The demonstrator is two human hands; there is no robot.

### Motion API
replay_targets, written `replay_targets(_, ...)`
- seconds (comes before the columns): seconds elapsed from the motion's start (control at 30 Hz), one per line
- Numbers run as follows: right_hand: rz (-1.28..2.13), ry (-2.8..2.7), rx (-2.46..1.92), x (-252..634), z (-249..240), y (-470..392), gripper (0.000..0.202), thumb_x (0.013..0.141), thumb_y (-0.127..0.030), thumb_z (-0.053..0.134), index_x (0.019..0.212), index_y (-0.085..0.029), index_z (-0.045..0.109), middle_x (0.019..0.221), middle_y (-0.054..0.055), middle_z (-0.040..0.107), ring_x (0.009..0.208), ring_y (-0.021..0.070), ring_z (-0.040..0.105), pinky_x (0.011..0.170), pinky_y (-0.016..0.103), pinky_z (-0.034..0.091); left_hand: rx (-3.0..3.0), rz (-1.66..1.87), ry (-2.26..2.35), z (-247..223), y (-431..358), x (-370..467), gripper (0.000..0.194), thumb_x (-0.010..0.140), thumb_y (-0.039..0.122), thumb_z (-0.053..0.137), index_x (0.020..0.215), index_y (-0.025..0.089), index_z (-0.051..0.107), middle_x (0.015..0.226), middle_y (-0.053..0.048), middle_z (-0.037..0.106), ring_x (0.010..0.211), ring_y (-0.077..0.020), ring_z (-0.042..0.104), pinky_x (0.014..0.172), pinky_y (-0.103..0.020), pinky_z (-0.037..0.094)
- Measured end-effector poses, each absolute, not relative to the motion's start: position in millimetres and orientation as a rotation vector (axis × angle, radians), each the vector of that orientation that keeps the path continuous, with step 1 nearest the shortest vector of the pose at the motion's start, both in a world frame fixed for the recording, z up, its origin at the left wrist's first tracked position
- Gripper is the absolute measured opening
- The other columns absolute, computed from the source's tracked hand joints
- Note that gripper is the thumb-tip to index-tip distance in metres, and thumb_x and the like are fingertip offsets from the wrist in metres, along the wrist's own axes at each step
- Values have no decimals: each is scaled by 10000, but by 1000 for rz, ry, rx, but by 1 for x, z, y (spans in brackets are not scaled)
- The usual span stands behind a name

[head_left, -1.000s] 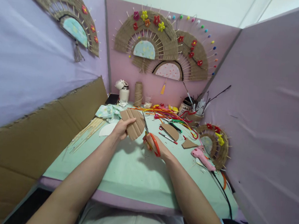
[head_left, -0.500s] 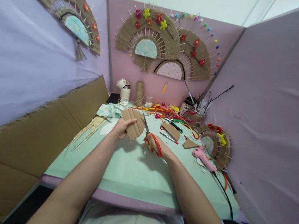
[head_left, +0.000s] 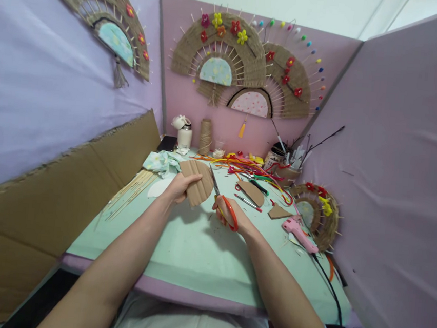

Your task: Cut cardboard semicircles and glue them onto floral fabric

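My left hand [head_left: 180, 187] is closed on a half-round piece of ridged cardboard [head_left: 200, 184], thumb on top, holding it above the table. My right hand [head_left: 226, 212] grips scissors [head_left: 232, 216] with orange handles. Their blades point up and away, beside the cardboard's right edge. Right of the scissors lie a pen [head_left: 248, 202], a flat cardboard half-circle [head_left: 251, 192] and a small cardboard scrap [head_left: 279, 211].
Thin sticks [head_left: 133, 189] and patterned cloth [head_left: 161, 162] lie at left. Colourful pipe cleaners [head_left: 241, 163], a twine spool [head_left: 205, 137] and a bottle [head_left: 184, 136] stand or lie behind. A pink glue gun [head_left: 300, 235] with a black cord is at right.
The whole view has shifted slightly, so everything appears a little further right. Both hands keep their grips, with the cardboard and scissors in nearly the same positions.
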State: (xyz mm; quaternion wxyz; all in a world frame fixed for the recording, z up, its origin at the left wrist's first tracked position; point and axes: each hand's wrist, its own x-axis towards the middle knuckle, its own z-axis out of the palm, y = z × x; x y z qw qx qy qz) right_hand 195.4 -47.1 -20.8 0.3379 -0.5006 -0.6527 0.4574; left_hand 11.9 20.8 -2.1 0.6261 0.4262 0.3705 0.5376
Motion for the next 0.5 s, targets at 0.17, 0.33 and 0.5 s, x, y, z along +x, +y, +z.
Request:
replay_targets(0.17, 1182, -1686, -1348, 193, -17, -49, 547, 891, -671, 295, 784, -180, 509, 473, -61, 441, 354, 84, 395, 353, 207, 306, 955, 1231, 860, -1, 20, 12, 495, 563, 294, 823, 1009, 152, 663, 921, -79, 728, 869, -246, 679, 831, -393, 538)
replay_targets(0.33, 1177, -1651, -1395, 191, -14, -51, 494, 902, -619, 329, 761, -181, 510, 459, -62, 452, 336, 80, 395, 346, 203, 309, 936, 1219, 854, 0, 19, 12, 506, 567, 289, 821, 1022, 147, 654, 887, -64, 723, 838, -230, 679, 817, -378, 541)
replay_targets(0.5, 1174, -1614, -1425, 189, -12, -52, 441, 913, -558, 350, 742, -182, 505, 429, -64, 452, 316, 78, 379, 336, 199, 297, 937, 1213, 862, 2, 18, 12, 491, 570, 291, 819, 1010, 155, 650, 894, -62, 723, 838, -231, 683, 819, -376, 544)
